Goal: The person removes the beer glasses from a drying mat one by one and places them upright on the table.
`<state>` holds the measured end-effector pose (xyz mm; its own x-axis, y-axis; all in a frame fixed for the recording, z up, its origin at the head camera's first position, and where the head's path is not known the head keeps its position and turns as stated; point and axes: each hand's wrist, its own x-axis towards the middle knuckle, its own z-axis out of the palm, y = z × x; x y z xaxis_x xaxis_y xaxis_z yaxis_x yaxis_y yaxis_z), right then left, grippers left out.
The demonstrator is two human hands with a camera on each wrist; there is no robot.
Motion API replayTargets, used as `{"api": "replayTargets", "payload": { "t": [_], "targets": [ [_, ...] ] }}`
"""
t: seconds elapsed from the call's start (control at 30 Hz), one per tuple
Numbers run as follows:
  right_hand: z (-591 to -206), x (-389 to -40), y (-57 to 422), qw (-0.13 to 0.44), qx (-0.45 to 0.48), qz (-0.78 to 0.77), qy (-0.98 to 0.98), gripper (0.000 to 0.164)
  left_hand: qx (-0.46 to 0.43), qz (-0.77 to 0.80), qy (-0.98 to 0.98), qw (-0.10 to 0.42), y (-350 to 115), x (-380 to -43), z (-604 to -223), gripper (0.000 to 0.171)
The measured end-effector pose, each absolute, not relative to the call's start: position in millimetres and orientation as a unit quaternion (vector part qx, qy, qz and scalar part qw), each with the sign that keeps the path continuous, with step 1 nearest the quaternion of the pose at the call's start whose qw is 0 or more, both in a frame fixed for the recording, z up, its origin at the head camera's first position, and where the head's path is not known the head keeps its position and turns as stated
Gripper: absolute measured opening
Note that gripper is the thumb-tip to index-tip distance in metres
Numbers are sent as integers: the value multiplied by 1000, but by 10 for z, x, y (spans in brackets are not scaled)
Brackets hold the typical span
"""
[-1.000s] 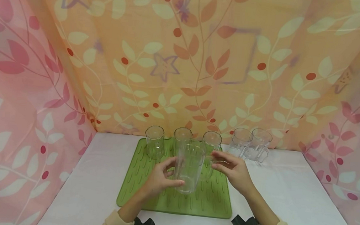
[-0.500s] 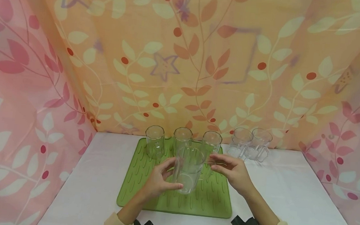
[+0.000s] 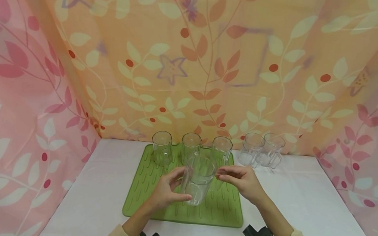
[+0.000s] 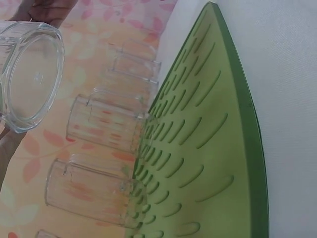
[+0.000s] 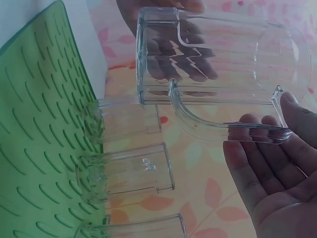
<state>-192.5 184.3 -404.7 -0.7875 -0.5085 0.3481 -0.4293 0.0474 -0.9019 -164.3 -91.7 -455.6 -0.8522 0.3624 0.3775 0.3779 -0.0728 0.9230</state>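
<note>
Head view: I'm gripping the mug, its axis running roughly 12-to-6, left hand round it at 8 o'clock, right hand pinching the handle at 3.

the mug between the left hand and the right hand is clear, smooth and glossy, glass or hard plastic; the mugs beyond the hands share that finish. beneath the hands, the mat looks rubbery and mostly matt, its face ridged. the white cloth to either side is matt; the printed curtain past them is fabric, faintly shiny.
</note>
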Motion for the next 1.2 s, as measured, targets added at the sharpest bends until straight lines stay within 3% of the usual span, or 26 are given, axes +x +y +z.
{"api": "replayTargets", "payload": {
  "t": [1.2],
  "targets": [
    [-4065, -1913, 1888, 25, -328, -639, 695, 29, -268, -659, -702, -21, -918, -1636, -4554, 75]
  ]
}}
